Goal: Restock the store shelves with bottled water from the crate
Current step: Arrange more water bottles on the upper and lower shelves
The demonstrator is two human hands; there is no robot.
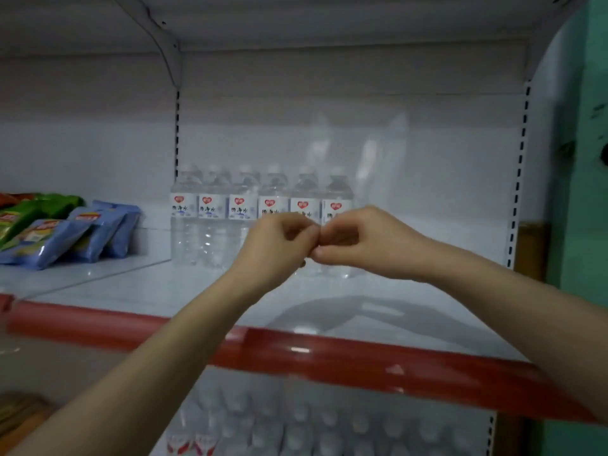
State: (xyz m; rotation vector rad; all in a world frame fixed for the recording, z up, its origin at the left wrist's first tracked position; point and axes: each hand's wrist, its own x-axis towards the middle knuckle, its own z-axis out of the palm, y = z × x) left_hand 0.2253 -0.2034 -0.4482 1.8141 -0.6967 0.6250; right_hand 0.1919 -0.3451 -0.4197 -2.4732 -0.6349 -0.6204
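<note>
Water bottles (pixel 210 209) stand upright in a row at the back of the shelf (pixel 131 291), directly behind your hands. Your left hand (pixel 276 245) and right hand (pixel 358 241), equally near the row, meet fingertip to fingertip. Both are curled closed, and whether they pinch anything cannot be told.

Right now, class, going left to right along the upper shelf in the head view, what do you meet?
In order: green packs → blue packs → water bottles → right upright → green wall.
</note>
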